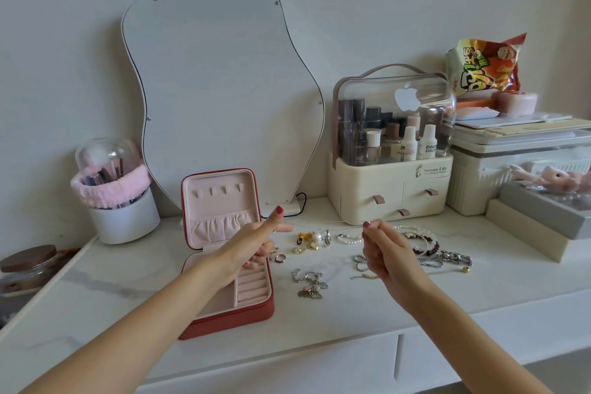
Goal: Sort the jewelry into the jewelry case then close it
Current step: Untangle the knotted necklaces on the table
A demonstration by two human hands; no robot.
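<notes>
A red jewelry case with pink lining lies open on the white table, its lid standing upright. Both my hands are raised above the table and hold a thin necklace chain stretched between them. My left hand pinches one end over the case's right edge. My right hand pinches the other end above the loose jewelry. On the table lie rings, earrings and charms, pearl strands, beaded bracelets and silver chains.
A wavy mirror leans on the wall behind the case. A brush holder stands at the left, a cosmetics organizer at the right. Boxes and a snack bag fill the far right. A jar sits far left.
</notes>
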